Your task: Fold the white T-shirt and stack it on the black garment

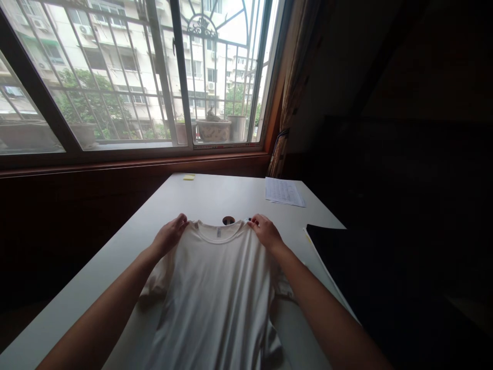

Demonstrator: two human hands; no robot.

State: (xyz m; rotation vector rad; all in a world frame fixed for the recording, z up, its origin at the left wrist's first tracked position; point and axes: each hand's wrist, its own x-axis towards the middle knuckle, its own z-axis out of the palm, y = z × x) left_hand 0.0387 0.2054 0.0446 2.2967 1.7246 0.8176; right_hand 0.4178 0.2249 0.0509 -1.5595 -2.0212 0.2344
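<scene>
A white T-shirt (215,288) lies spread on the white table (208,198), collar pointing away from me. My left hand (169,235) pinches the shirt's left shoulder beside the collar. My right hand (265,230) grips the right shoulder in the same way. Both arms reach forward over the sleeves, which lie bunched beneath them.
A small round cable hole (228,220) sits in the table just beyond the collar. A printed sheet of paper (284,191) lies at the far right, a yellow sticky note (188,177) at the far edge. A window with bars stands behind; the right side is dark.
</scene>
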